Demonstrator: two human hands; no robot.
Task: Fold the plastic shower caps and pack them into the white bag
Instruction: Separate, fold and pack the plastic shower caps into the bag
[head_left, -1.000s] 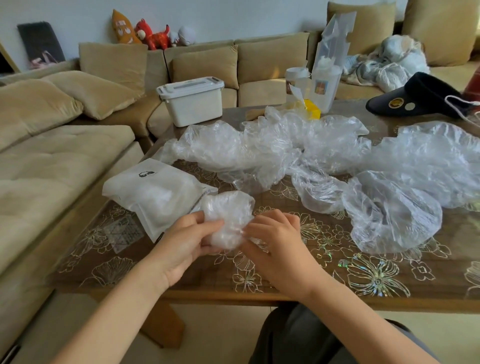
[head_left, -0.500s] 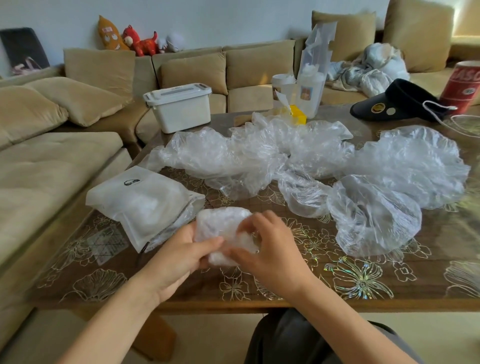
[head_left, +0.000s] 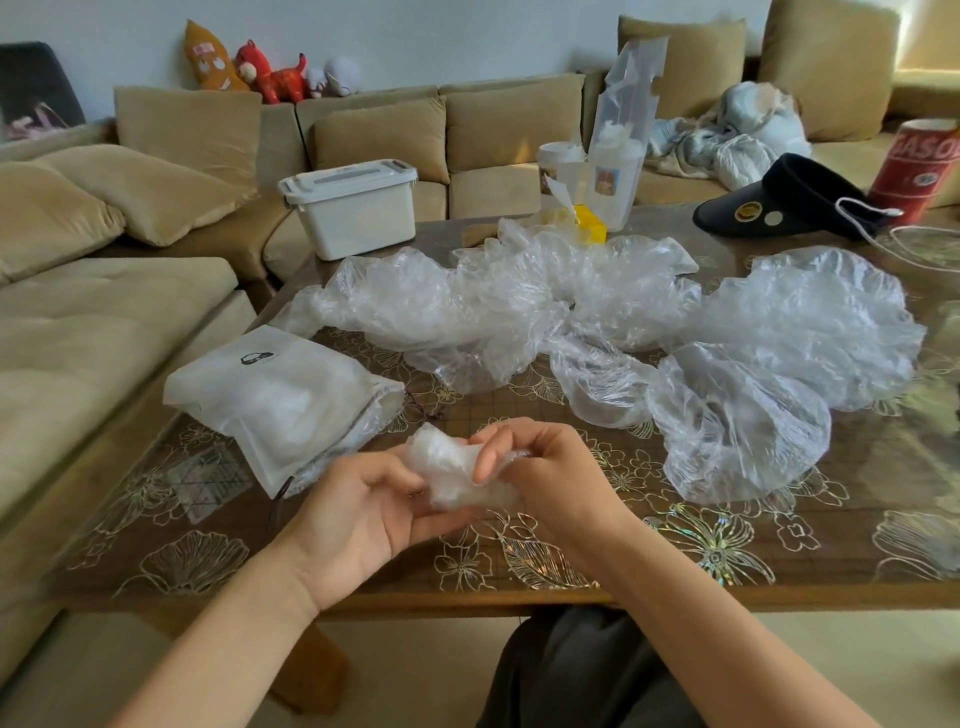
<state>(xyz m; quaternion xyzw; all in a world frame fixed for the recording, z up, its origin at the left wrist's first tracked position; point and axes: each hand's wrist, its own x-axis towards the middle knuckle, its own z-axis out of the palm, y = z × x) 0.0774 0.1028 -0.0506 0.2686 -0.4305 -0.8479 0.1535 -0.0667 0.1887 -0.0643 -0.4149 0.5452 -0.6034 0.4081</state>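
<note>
A folded clear shower cap, bunched into a small wad, sits between both hands just above the table's near edge. My left hand cups it from below and the left, fingers curled round it. My right hand grips its right side, fingers bent over the top. The white bag lies to the left of the hands, its open mouth facing right with folded plastic inside. Several loose crumpled shower caps spread across the table's middle and right.
A white lidded box stands at the table's far left corner. Plastic containers, a yellow item, a black visor cap and a red can sit at the back. The beige sofa runs along the left.
The wad has come down and nearer to me between both hands. My left hand turned palm up under it; my right fingers now curl over its top.
</note>
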